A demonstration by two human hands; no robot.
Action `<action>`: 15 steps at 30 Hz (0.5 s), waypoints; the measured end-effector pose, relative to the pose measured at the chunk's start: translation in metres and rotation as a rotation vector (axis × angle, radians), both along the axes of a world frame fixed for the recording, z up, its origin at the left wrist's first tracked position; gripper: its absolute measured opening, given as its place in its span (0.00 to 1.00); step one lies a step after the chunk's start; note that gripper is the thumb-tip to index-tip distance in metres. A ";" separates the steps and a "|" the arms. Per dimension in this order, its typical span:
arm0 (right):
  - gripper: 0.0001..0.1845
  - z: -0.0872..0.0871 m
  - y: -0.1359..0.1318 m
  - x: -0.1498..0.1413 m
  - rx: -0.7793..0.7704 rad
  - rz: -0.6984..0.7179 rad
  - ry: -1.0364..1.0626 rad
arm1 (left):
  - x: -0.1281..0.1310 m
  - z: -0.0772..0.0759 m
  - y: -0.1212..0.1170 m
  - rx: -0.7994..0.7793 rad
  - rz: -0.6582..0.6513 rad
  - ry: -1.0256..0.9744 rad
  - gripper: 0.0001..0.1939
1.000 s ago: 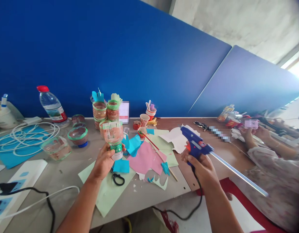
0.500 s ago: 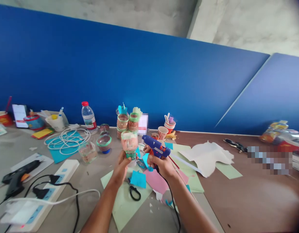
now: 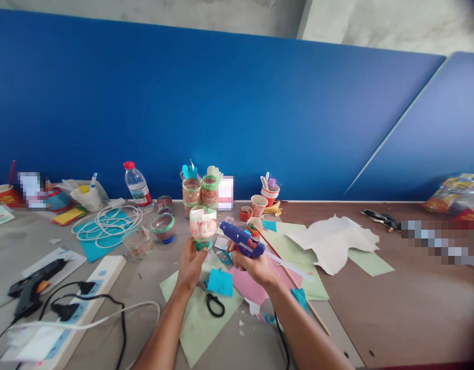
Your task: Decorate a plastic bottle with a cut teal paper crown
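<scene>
My left hand (image 3: 191, 267) is closed around the lower, green-banded part of a clear plastic cup (image 3: 203, 225) with pinkish walls, held upright above the table. In my right hand (image 3: 252, 262) is a blue hot glue gun (image 3: 242, 240), gripped by its handle. Its nozzle points left and lies at the cup's right side; whether they touch I cannot tell. A clear glue stick (image 3: 288, 264) sticks out of the gun's rear. Below my hands lie black-handled scissors (image 3: 214, 305) and a blue paper piece (image 3: 220, 282) on a pale green sheet (image 3: 194, 334).
Stacked decorated cups (image 3: 191, 191) stand behind my hands, near the blue partition (image 3: 221, 113). A water bottle (image 3: 137, 185), coiled white cable (image 3: 108, 226), black glue gun (image 3: 38, 288) and power strip (image 3: 86, 308) are left. Torn white paper (image 3: 331, 241) lies right.
The glue gun has moved left, bringing its nozzle up to the cup's side. A blue paper piece near my right fingers no longer shows there. My left hand still holds the cup.
</scene>
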State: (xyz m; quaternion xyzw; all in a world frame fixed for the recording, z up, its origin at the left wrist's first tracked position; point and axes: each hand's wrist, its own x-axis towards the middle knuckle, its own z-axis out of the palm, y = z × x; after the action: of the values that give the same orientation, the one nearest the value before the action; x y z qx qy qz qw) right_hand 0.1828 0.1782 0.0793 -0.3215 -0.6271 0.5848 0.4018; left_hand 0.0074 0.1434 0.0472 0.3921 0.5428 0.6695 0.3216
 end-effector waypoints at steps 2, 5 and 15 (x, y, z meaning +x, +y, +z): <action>0.10 0.004 -0.001 0.000 -0.011 0.045 0.002 | -0.001 -0.002 0.000 0.000 -0.007 0.025 0.17; 0.11 0.010 -0.003 0.001 -0.020 0.049 -0.012 | -0.001 -0.005 0.000 0.003 -0.015 0.061 0.17; 0.12 0.011 -0.002 0.003 -0.023 0.047 -0.061 | 0.000 -0.011 0.002 -0.001 -0.038 0.082 0.21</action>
State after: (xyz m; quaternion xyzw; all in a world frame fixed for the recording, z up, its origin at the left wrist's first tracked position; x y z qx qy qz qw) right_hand 0.1856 0.1760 0.0904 -0.3291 -0.6394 0.5913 0.3651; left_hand 0.0070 0.1455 0.0364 0.4295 0.5483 0.6464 0.3117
